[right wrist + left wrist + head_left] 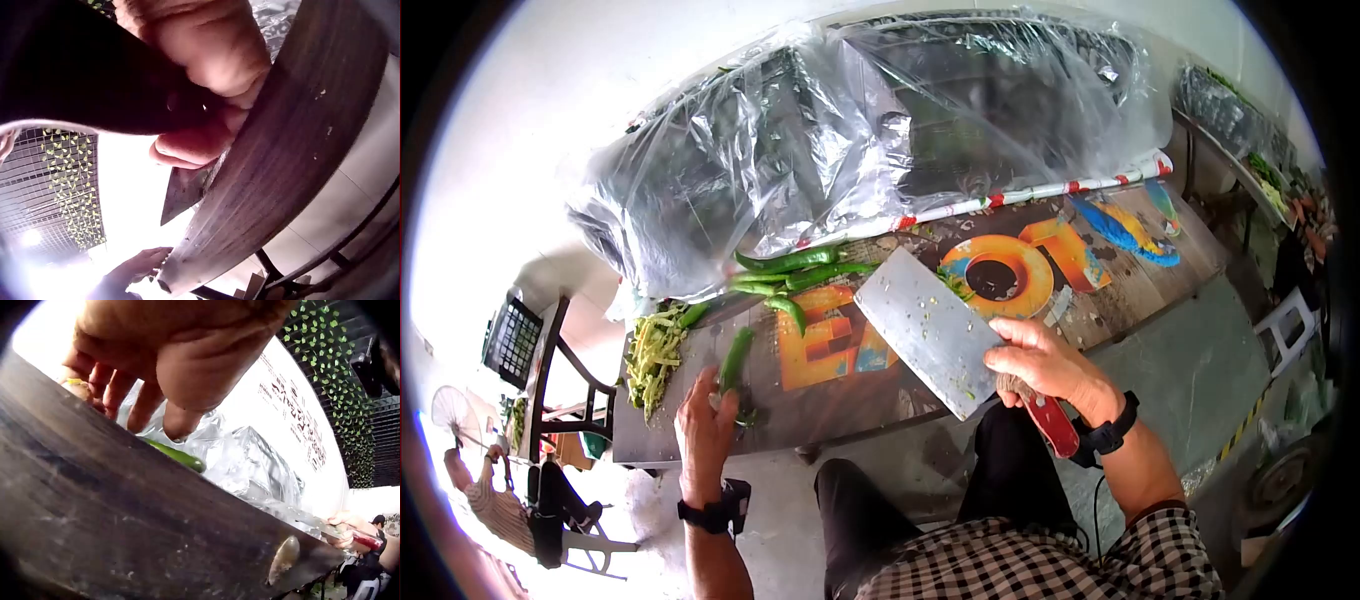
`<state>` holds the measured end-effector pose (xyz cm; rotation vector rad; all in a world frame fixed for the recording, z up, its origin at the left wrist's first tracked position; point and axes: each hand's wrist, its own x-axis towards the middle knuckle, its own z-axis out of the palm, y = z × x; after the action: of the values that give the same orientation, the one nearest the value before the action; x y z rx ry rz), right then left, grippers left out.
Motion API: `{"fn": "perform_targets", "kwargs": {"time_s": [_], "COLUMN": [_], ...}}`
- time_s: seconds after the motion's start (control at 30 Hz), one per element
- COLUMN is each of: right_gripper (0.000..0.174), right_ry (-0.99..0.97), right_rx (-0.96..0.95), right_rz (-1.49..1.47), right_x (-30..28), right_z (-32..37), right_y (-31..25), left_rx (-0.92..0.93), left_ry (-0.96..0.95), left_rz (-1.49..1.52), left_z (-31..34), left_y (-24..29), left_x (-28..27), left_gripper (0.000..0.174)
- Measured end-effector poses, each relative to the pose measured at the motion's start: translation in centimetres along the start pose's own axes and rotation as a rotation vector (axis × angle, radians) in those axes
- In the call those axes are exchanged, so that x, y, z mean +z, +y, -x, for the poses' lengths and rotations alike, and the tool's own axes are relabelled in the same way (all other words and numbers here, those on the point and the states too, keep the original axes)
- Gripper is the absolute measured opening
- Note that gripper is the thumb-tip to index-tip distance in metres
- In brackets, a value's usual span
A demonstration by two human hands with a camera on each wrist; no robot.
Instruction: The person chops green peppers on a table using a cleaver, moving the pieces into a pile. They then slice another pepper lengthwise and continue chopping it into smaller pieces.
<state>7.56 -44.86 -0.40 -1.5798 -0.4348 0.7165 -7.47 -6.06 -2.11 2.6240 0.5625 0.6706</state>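
Note:
In the head view my right hand [1040, 360] grips a cleaver by its red handle [1050, 425]. The broad grey blade [930, 330] is flecked with green bits and tilts over the table's front edge. In the right wrist view, the fingers cover part of the blade [183, 192]. At the left, my left hand [702, 425] is beside a single green chili pepper [738, 358], thumb and fingertips close to its near end. The left wrist view has those fingers pointing loosely down, the pepper [178, 455] just beyond the thumb. Small dark green scraps [746, 415] lie by that hand.
Several whole green peppers [790, 262] lie behind, near a plastic-covered bulk [850, 120]. A pile of pale yellow-green cut pieces [655, 360] sits at the table's left end. The dark wooden table [840, 420] carries colourful lettering. Another person [510, 510] sits at far left.

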Motion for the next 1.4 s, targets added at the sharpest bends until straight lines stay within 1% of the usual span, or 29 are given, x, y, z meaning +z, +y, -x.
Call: {"fn": "perform_targets", "kwargs": {"time_s": [0.1,0.13,0.23,0.27,0.37,0.4,0.47,0.57,0.6,0.7,0.73,0.77,0.83,0.87,0.97,1.0,1.1,1.13,1.17,1.23,1.33,1.4], "right_gripper": [0.018,0.019,0.02,0.02,0.022,0.021,0.022,0.021,0.021,0.022,0.02,0.019,0.018,0.015,0.014,0.016,0.018,0.015,0.014,0.014,0.014,0.015], "right_ry": [-0.022,-0.012,0.008,0.016,-0.005,-0.006,-0.036,-0.107,-0.139,-0.158,-0.14,-0.114,-0.071,-0.066,-0.048,-0.047,-0.041,-0.04,-0.038,-0.039,-0.045,-0.047], "right_rx": [0.013,0.014,0.0,-0.002,-0.054,-0.058,-0.006,0.017,0.016,0.031,0.025,0.041,0.081,0.089,0.041,0.064,0.087,0.034,0.032,0.026,-0.007,-0.023], "right_rz": [0.019,0.015,-0.02,-0.04,-0.031,-0.021,0.042,0.102,0.118,0.152,0.126,0.138,0.155,0.141,0.136,0.118,0.089,0.118,0.122,0.133,0.064,0.028], "right_x": [0.0,0.0,-0.2,-0.3,-0.4,-0.4,-0.4,-0.6,-0.5,-0.6,-0.4,-0.3,0.2,0.0,0.1,0.0,0.0,0.3,0.2,0.2,0.3,0.4], "right_z": [0.2,0.3,0.3,0.2,-0.2,-0.2,0.0,0.1,0.1,-0.1,-0.2,0.0,0.4,0.4,0.3,0.1,0.2,0.2,0.2,0.1,0.1,0.3], "right_y": [0.2,0.1,0.3,0.6,1.1,1.1,0.3,-0.4,-0.7,-0.7,-0.5,-0.8,-1.7,-1.4,-0.8,-0.5,-0.6,-1.0,-0.9,-0.7,-0.5,-0.5], "left_rx": [0.131,0.08,-0.016,-0.115,-0.121,-0.094,-0.032,0.246,0.303,0.078,-0.046,-0.09,-0.183,-0.174,-0.171,-0.176,-0.042,-0.011,0.189,-0.043,-0.197,-0.161], "left_ry": [-0.065,-0.097,-0.075,-0.105,-0.133,-0.135,-0.137,-0.128,-0.157,-0.335,-0.472,-0.511,-0.583,-0.6,-0.617,-0.615,-0.649,-0.585,-0.448,-0.604,-0.675,-0.71], "left_rz": [-0.131,-0.156,0.056,0.179,0.412,0.353,0.234,0.017,-0.001,0.539,0.788,0.96,1.299,1.347,1.427,1.474,1.345,0.949,0.409,0.644,0.919,1.033], "left_z": [-1.2,-1.5,-1.5,-1.2,-0.6,-0.5,-0.6,-1.2,-1.4,-1.1,-1.0,-0.5,0.9,1.3,2.0,2.3,2.2,1.4,0.7,-0.4,0.2,0.8], "left_y": [-1.5,-1.4,-0.8,-0.4,-0.7,-0.4,0.6,2.8,2.5,3.2,3.2,3.4,5.8,5.9,6.2,6.4,5.5,5.1,5.1,4.3,5.9,6.3], "left_x": [0.4,0.4,0.2,-0.1,-0.2,-0.4,-1.3,-2.5,-2.6,-2.2,-2.3,-2.4,-2.7,-2.3,-2.0,-2.1,-2.5,-2.9,-3.5,-3.2,-3.3,-2.6], "left_gripper": [0.045,0.041,0.038,0.034,0.032,0.032,0.033,0.033,0.034,0.033,0.04,0.041,0.044,0.047,0.051,0.049,0.04,0.028,0.022,0.031,0.033,0.035]}}
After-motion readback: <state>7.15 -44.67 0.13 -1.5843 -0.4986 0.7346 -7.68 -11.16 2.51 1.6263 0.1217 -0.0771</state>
